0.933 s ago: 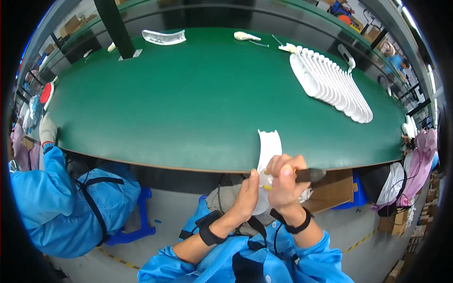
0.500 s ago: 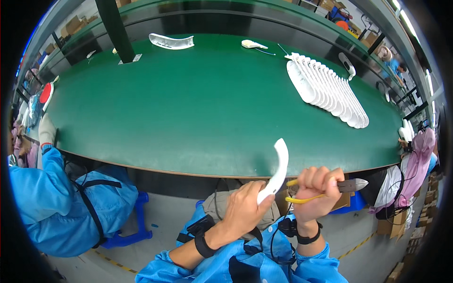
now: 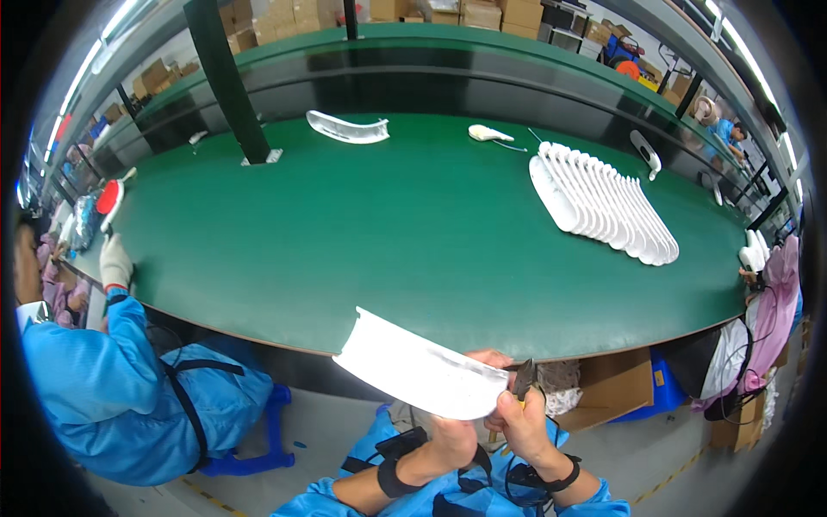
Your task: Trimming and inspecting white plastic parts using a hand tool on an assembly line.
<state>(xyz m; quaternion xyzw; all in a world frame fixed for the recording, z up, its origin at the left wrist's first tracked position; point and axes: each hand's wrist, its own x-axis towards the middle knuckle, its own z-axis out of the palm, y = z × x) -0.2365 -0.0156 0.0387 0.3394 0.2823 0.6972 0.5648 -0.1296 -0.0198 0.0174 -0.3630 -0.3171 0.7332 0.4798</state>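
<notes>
A broad, curved white plastic shell (image 3: 418,366) is gripped by my left hand (image 3: 454,441), thumb side below and fingertips showing at its far edge. The shell is tilted over the front edge of the green table (image 3: 284,250). My right hand (image 3: 524,424) is closed on cutting pliers (image 3: 524,376), whose dark jaws point up beside the shell's right end. Whether the jaws touch the shell I cannot tell. The yellow handles are mostly hidden in the palm. Further back on the right, a row of nested white plastic parts (image 3: 603,202) lies on the table.
Another curved white shell (image 3: 349,129) and a small white piece (image 3: 489,133) lie at the back. A green post (image 3: 226,82) rises at the far left. A co-worker in blue (image 3: 95,370) sits at my left. An open cardboard box (image 3: 616,392) stands below the table edge.
The white shell has turned from edge-on to broadside, stretching left. My right hand has brought the pliers inward, from pointing right to upright beside the shell's end. The view has shifted slightly.
</notes>
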